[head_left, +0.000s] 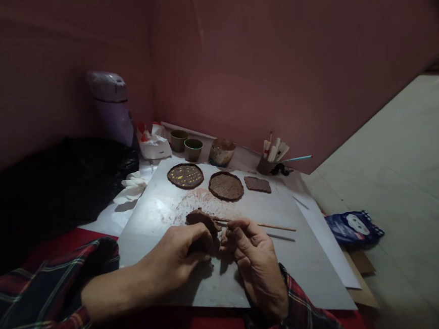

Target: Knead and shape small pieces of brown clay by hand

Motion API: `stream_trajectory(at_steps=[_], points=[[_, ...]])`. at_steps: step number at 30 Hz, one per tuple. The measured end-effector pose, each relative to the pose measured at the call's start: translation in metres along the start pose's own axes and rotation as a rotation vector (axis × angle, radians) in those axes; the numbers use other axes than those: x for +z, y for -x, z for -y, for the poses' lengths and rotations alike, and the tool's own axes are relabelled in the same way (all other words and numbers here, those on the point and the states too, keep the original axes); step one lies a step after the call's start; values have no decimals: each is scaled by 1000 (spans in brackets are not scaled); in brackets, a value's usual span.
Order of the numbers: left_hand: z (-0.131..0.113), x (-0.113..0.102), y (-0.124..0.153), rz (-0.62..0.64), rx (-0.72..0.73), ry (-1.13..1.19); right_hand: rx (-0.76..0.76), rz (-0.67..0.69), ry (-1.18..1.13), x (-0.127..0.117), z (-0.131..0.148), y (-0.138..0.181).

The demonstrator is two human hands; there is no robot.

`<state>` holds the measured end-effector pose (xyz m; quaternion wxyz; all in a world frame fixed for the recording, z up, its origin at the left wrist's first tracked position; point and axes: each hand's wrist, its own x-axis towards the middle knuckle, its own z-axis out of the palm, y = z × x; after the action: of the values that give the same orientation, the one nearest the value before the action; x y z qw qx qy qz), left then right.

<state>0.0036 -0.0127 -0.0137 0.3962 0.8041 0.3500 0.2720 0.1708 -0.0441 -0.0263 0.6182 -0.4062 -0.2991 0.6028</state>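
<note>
My left hand is curled, its fingers closed on a ragged piece of brown clay that sticks out past the knuckles. Close beside it, my right hand has thumb and fingertips pinched together; whatever sits between them is too small to make out. Behind the right fingers a thin wooden stick lies across the grey board. Farther back on the board are a round dark clay disc with yellow marks, a plain round clay disc with a raised rim and a small rectangular clay slab.
Two small cups and a smeared tub stand behind the board. A pot of tools is at back right. Crumpled tissue and a black plastic bag lie left; a blue packet lies right.
</note>
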Motion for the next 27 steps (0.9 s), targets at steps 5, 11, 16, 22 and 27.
stream_trajectory(at_steps=[5,11,16,22,27], points=[[-6,0,1,-2,-14,1,-17,44,67,-2,-1,1],[-5,1,2,-43,139,26,-138,21,246,-1,-3,3],[-8,-2,3,6,176,49,-138,2,257,2,-1,4],[-6,-2,5,68,188,55,-204,1,377,1,-1,5],[-6,-3,4,-2,258,59,-248,80,471,3,0,7]])
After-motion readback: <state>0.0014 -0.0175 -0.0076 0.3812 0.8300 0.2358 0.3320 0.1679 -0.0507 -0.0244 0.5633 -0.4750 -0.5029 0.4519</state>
